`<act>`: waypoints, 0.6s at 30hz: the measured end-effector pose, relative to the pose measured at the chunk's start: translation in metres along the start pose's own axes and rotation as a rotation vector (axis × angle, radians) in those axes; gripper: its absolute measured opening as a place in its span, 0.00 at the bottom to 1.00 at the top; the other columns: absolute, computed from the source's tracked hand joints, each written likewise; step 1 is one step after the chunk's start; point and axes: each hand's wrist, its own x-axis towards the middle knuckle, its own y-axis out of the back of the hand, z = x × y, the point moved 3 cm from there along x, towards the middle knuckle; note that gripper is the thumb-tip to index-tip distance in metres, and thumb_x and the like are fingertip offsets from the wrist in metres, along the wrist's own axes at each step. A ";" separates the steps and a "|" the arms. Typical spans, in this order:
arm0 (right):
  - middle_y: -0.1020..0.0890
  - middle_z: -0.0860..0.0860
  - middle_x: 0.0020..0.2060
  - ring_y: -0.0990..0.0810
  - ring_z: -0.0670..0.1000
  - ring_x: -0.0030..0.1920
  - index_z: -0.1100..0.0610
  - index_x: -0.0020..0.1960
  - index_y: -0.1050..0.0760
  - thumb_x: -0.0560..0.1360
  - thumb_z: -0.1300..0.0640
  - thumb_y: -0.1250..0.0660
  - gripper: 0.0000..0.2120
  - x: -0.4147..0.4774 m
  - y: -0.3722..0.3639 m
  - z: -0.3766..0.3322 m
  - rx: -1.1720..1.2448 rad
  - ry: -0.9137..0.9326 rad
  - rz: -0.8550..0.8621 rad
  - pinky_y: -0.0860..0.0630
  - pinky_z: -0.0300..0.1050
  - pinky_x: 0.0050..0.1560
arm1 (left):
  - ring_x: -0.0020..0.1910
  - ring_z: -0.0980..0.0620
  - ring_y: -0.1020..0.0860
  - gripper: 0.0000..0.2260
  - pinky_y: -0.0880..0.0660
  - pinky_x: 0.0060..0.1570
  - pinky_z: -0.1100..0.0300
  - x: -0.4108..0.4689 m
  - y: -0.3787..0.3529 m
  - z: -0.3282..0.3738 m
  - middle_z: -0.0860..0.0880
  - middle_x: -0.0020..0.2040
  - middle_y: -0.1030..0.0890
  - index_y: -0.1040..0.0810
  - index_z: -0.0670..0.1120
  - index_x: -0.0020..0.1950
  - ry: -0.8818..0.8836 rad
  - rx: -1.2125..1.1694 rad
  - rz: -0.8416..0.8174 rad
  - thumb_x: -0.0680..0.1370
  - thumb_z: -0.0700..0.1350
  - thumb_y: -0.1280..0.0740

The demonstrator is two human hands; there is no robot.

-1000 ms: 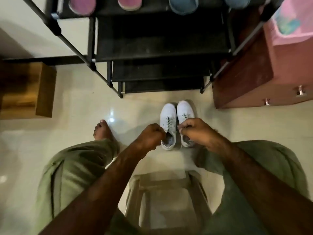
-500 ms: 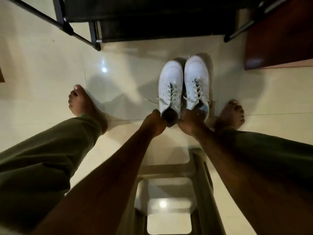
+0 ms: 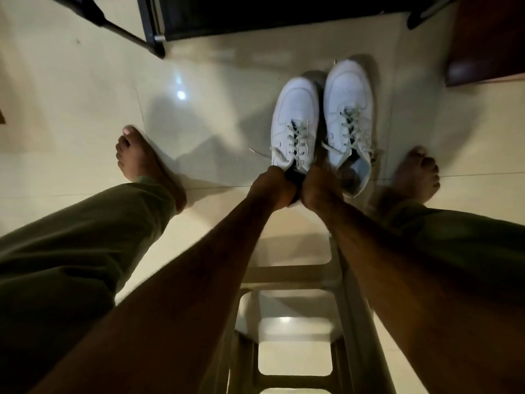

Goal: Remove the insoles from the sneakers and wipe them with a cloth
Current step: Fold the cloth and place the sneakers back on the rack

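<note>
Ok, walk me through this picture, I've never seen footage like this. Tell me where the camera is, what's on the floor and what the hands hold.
There is no machine here: a person wears one camera on the head, looking down past both forearms. The left hand and right hand both grip the heel opening of the left-side sneaker; the right-side sneaker stands beside it. Both sit on a pale tiled floor, between the person's bare feet. A plastic stool is below the arms, a black shoe rack at the top. No insole is out and no cloth shows.
</note>
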 end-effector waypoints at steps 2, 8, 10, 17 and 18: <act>0.24 0.61 0.68 0.26 0.61 0.68 0.58 0.71 0.29 0.86 0.52 0.48 0.19 -0.028 0.009 -0.005 -0.082 0.012 -0.006 0.31 0.50 0.64 | 0.63 0.40 0.21 0.23 0.24 0.63 0.50 -0.018 0.008 -0.002 0.41 0.66 0.20 0.26 0.42 0.70 -0.004 0.035 0.048 0.81 0.57 0.36; 0.19 0.59 0.61 0.21 0.62 0.61 0.56 0.65 0.29 0.81 0.51 0.38 0.15 -0.120 0.049 -0.020 -0.251 0.166 -0.058 0.25 0.53 0.58 | 0.69 0.38 0.25 0.27 0.28 0.66 0.49 -0.101 0.028 -0.001 0.39 0.70 0.25 0.33 0.39 0.73 -0.002 0.073 0.150 0.82 0.56 0.36; 0.20 0.58 0.61 0.21 0.62 0.61 0.56 0.65 0.29 0.81 0.52 0.37 0.15 -0.145 0.066 -0.024 -0.274 0.200 -0.045 0.24 0.52 0.57 | 0.67 0.38 0.24 0.27 0.27 0.65 0.48 -0.129 0.032 0.001 0.39 0.68 0.24 0.33 0.40 0.71 -0.036 0.060 0.211 0.80 0.56 0.34; 0.19 0.58 0.62 0.21 0.62 0.62 0.55 0.63 0.24 0.78 0.55 0.36 0.15 -0.240 0.137 -0.019 -0.247 0.363 0.084 0.24 0.51 0.57 | 0.63 0.36 0.24 0.19 0.26 0.61 0.46 -0.238 0.039 0.019 0.37 0.64 0.26 0.33 0.37 0.70 -0.357 0.229 0.374 0.84 0.47 0.38; 0.19 0.58 0.61 0.21 0.62 0.61 0.55 0.62 0.23 0.77 0.55 0.36 0.15 -0.256 0.148 -0.016 -0.234 0.389 0.104 0.24 0.50 0.57 | 0.63 0.36 0.24 0.18 0.26 0.61 0.46 -0.255 0.041 0.022 0.37 0.64 0.26 0.33 0.37 0.69 -0.414 0.240 0.392 0.84 0.48 0.39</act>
